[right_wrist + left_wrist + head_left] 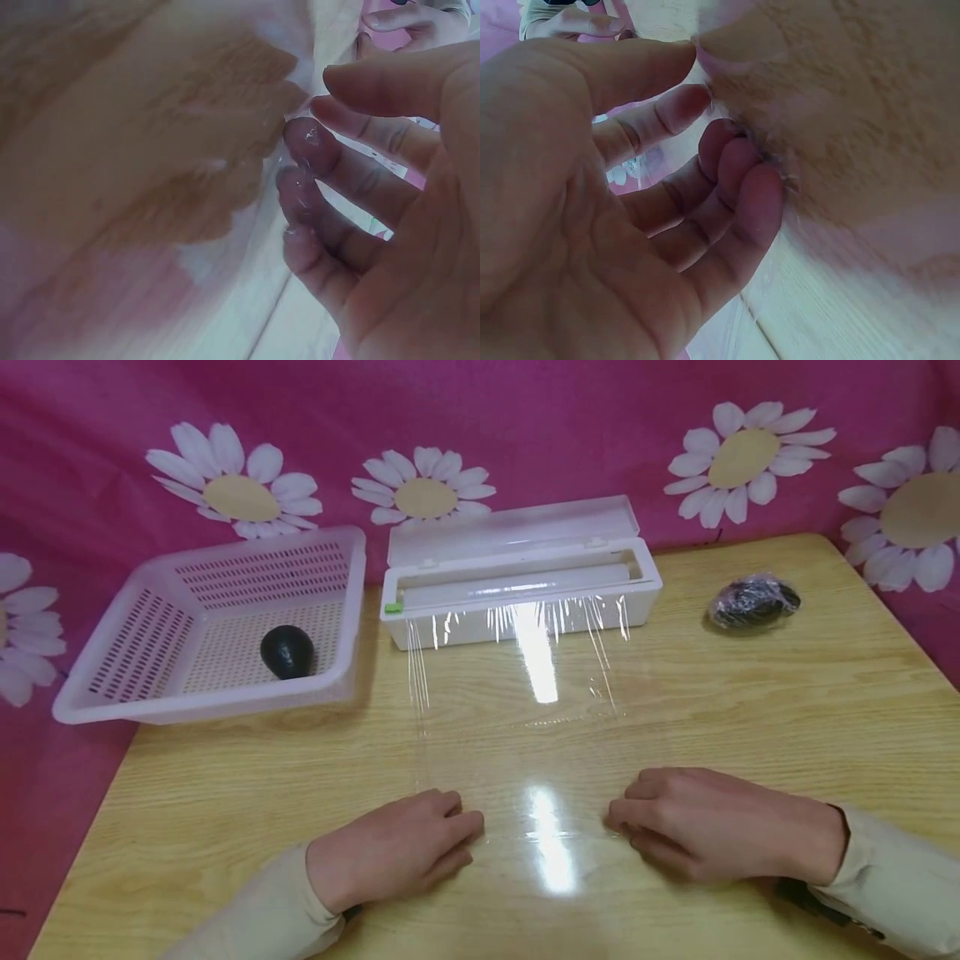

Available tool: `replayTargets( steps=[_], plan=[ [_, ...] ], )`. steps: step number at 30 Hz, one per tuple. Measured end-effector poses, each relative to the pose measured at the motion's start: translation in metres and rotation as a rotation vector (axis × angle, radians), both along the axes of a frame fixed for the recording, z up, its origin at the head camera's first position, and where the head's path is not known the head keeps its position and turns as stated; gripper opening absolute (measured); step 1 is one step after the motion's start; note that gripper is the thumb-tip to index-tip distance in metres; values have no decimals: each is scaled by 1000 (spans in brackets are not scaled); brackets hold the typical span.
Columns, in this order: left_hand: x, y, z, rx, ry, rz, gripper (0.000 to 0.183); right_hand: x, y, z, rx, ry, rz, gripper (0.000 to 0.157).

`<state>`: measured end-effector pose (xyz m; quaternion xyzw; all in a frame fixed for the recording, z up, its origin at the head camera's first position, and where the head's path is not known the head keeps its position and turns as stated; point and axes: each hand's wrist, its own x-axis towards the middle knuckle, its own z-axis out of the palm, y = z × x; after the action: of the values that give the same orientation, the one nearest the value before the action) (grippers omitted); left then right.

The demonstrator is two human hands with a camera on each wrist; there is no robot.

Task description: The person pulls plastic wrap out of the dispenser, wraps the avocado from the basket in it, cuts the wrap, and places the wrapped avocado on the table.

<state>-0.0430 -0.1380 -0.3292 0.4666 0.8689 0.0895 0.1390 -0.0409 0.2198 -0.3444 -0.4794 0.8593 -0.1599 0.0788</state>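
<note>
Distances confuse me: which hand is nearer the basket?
Left. The left hand is in front of the basket, to its right; the right hand is farther right, across the plastic film.

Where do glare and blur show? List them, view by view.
Head: two white glare patches, over the plastic film and tabletop; left wrist: dim, tabletop blurred; right wrist: likewise dim, tabletop also soft.
</note>
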Motion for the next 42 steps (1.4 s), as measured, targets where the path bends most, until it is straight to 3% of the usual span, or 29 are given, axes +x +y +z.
replayTargets(
  steps=[3, 10, 16, 20, 26, 32, 35, 42],
  plan=[
    [0, 0, -1, 12, 8, -8, 11, 1, 1, -1, -9, 11, 2, 20],
    [1, -1, 0, 17, 4, -14, 11, 3, 7, 1, 42, -157, -21, 27],
    [1, -4, 2, -5, -18, -9, 9, 0, 9, 0, 43, -125, 4, 25],
    [-2, -3, 5, -5, 7, -30, 10, -4, 7, 3, 12, -73, 12, 19],
    [-16, -1, 5, 120, 102, -41, 11, -19, 1, 10, -127, 72, 10, 10],
    [-36, -2, 0, 195, 214, 19, 10, -44, -3, 14, -225, 228, -27, 11],
    [-45, -4, -3, 181, 223, 72, 17, -55, -4, 16, -200, 227, -98, 14],
    [-61, -9, -9, 137, 153, 161, 39, -71, -9, 16, -82, 101, -247, 44]
  ],
)
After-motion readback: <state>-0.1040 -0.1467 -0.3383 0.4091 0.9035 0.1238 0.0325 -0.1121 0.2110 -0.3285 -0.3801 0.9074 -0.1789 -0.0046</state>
